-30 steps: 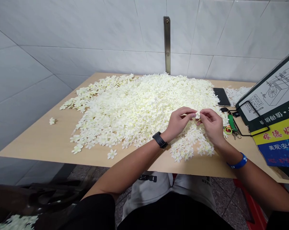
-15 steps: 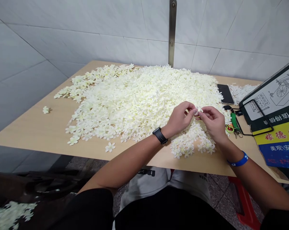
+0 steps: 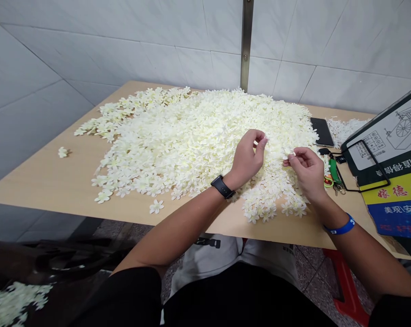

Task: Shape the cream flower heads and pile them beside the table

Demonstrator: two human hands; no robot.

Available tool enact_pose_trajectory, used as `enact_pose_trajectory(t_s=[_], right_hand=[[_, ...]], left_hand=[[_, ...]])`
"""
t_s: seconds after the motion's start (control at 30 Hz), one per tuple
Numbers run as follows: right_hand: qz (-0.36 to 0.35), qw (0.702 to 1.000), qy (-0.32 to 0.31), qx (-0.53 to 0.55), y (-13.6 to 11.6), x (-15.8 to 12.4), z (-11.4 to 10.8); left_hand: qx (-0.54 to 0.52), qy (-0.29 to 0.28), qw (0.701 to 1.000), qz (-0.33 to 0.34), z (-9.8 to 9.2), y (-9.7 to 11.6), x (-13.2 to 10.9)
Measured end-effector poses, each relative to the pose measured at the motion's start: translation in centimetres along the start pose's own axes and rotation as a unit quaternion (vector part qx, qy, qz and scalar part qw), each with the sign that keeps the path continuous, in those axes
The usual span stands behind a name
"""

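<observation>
A broad heap of creamy white artificial flowers (image 3: 191,136) covers much of the wooden table (image 3: 38,181). My left hand (image 3: 248,156), with a black watch (image 3: 222,186) on its wrist, is over the right part of the heap. Its thumb and index finger are pinched together, and whatever is at their tips is too small to name. Lower and to the right, my right hand (image 3: 307,175), wearing a blue wristband (image 3: 341,225), pinches a small white piece (image 3: 292,154) whose kind I cannot tell. The two hands are apart, with flowers between and beneath them.
Right of the heap lie a phone (image 3: 322,131), small white bits (image 3: 348,129) and keys with a green holder (image 3: 334,172). A printed cardboard box (image 3: 389,172) stands at the right edge. One loose flower (image 3: 156,206) lies near the front edge, another cluster (image 3: 62,152) at left.
My hands were together, both at a small white flower. Now they have separated: the left has moved up and left, the right slightly to the right.
</observation>
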State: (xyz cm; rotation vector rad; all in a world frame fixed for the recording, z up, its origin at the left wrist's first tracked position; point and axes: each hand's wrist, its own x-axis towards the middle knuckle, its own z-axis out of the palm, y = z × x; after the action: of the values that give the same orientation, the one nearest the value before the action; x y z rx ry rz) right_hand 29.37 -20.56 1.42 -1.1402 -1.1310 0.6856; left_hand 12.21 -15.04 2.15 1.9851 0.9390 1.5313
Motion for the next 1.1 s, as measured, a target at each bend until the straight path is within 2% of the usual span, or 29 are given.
enact_pose_trajectory(t_s=[0.1,0.2,0.27,0.4,0.73,0.83,0.97,1.1], right_hand=[[0.008,1.0,0.0,-0.002,0.0,0.0,0.0],[0.008,1.0,-0.005,-0.003,0.1,-0.1,0.0],[0.003,1.0,-0.022,-0.001,0.1,-0.2,0.1],[-0.002,0.999,-0.051,-0.002,0.2,-0.3,0.1],[0.007,0.999,-0.054,-0.001,0.3,-0.2,-0.1],[0.007,0.999,-0.045,0.004,0.3,-0.2,-0.1],[-0.008,0.999,-0.024,-0.021,-0.1,-0.3,0.1],[-0.039,0.997,0.006,-0.071,-0.3,-0.7,0.2]], left_hand=[[0.038,-0.003,0.998,0.051,0.1,0.1,-0.2],[0.033,-0.036,0.994,0.098,0.6,0.3,-0.8],[0.015,-0.054,0.992,0.109,0.9,0.3,-1.1],[0.0,-0.048,0.993,0.107,1.2,0.2,-1.3],[-0.009,-0.075,0.995,0.061,0.8,0.5,-1.0],[-0.046,-0.058,0.997,0.0,0.7,0.3,-0.8],[-0.162,-0.104,0.978,-0.081,0.9,0.4,-0.9],[-0.197,-0.13,0.966,-0.109,1.3,0.9,-1.4]])
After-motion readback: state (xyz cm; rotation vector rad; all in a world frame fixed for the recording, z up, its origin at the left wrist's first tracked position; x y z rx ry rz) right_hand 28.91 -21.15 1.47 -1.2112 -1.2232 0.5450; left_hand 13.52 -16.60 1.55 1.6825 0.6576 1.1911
